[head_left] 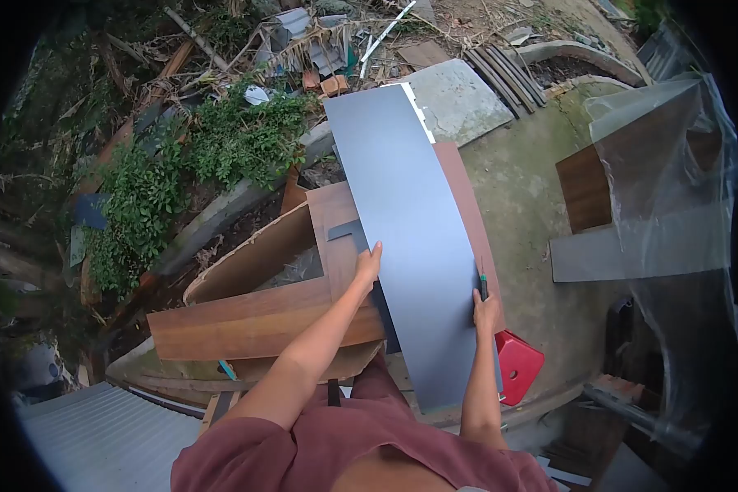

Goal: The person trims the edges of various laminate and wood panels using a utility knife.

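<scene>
A long blue-grey panel [402, 197] stretches away from my body, lying over brown boards. My left hand [369, 264] grips its left edge, thumb on top and the other fingers hidden underneath. At the opposite edge, my right hand [485, 312] is closed around a screwdriver [484, 285] with a green and black handle, its thin shaft pointing away from me. That hand also rests against the panel's right edge. Below the panel are a reddish-brown board [465, 184] and a wood-grain board [246, 316]. A dark, angled strip [346, 230] sticks out near my left hand.
A red plastic stool [521, 366] stands right of the panel. Farther right, clear plastic sheeting [664, 180] drapes over a brown board [584, 189] and a grey board [582, 258]. Bushes [242, 135] and a curb [221, 209] border the left. A cardboard box [254, 254] sits beside the boards.
</scene>
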### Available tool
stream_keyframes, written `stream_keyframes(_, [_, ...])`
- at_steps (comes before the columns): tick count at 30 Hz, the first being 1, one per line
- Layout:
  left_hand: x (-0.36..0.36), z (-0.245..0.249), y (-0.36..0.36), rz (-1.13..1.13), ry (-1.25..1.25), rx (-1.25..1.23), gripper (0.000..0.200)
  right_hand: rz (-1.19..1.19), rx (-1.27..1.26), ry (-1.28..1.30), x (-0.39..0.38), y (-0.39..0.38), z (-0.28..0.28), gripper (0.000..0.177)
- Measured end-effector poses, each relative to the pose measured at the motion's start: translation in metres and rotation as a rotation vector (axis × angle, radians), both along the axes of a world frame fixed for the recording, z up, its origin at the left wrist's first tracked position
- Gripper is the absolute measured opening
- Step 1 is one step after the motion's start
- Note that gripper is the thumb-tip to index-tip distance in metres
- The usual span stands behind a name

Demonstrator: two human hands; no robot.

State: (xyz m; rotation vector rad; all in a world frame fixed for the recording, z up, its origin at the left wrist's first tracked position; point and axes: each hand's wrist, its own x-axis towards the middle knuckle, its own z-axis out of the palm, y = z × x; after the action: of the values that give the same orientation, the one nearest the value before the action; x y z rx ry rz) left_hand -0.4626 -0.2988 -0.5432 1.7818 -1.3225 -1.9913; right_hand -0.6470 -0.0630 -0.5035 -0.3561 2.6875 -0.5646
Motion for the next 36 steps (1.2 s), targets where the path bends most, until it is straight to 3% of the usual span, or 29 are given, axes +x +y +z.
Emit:
stream_keyframes(2, [-0.001, -0.011, 0.001, -0.036, -0.087, -0.065, 0.053, 0.049, 0.043, 0.038, -0.004, 0.004, -0.009, 0.045])
stream_keyframes(4, [0.003, -0.041, 0.001, -0.309, -0.389, -0.504, 0.051, 0.108, 0.064, 0.098, -0.004, 0.004, -0.006, 0.043])
stream_keyframes(5, [0.005, -0.037, 0.003, -0.280, -0.390, -0.489, 0.051, 0.140, 0.073, 0.103, 0.000, 0.002, 0.000, 0.043])
stream_keyframes(7, [0.010, -0.013, 0.009, -0.182, -0.205, -0.220, 0.048, 0.128, 0.063, 0.163, 0.010, 0.000, 0.009, 0.043])
stream_keyframes(10, [0.021, 0.012, 0.023, -0.147, -0.194, -0.181, 0.048, 0.154, 0.096, 0.329, 0.021, 0.005, 0.002, 0.039])
stream_keyframes(12, [0.034, 0.004, 0.034, -0.134, -0.090, -0.038, 0.052, 0.158, 0.088, 0.288, 0.030, 0.004, 0.011, 0.039])
stream_keyframes(14, [0.044, -0.005, 0.049, -0.153, -0.055, -0.150, 0.058, 0.188, 0.099, 0.340, 0.037, 0.007, 0.008, 0.039])
stream_keyframes(19, [0.062, -0.002, 0.068, -0.032, -0.022, -0.049, 0.069, 0.327, 0.113, 0.352, 0.046, 0.010, 0.008, 0.038])
stream_keyframes(22, [0.082, -0.001, 0.076, -0.117, 0.045, -0.033, 0.071, 0.280, 0.047, 0.305, 0.052, 0.008, 0.008, 0.037])
stream_keyframes(26, [0.107, -0.013, 0.094, -0.150, 0.132, 0.023, 0.071, 0.326, 0.162, 0.414, 0.058, 0.010, 0.000, 0.039])
stream_keyframes(30, [0.138, -0.023, 0.111, -0.021, 0.188, -0.008, 0.063, 0.286, 0.242, 0.416, 0.080, 0.006, 0.013, 0.042])
stream_keyframes(33, [0.165, -0.028, 0.117, 0.017, 0.164, -0.010, 0.056, 0.314, 0.220, 0.568, 0.104, -0.002, 0.016, 0.045])
stream_keyframes(36, [0.208, -0.041, 0.116, -0.140, 0.180, -0.107, 0.053, 0.413, 0.171, 0.430, 0.135, -0.024, 0.043, 0.046])
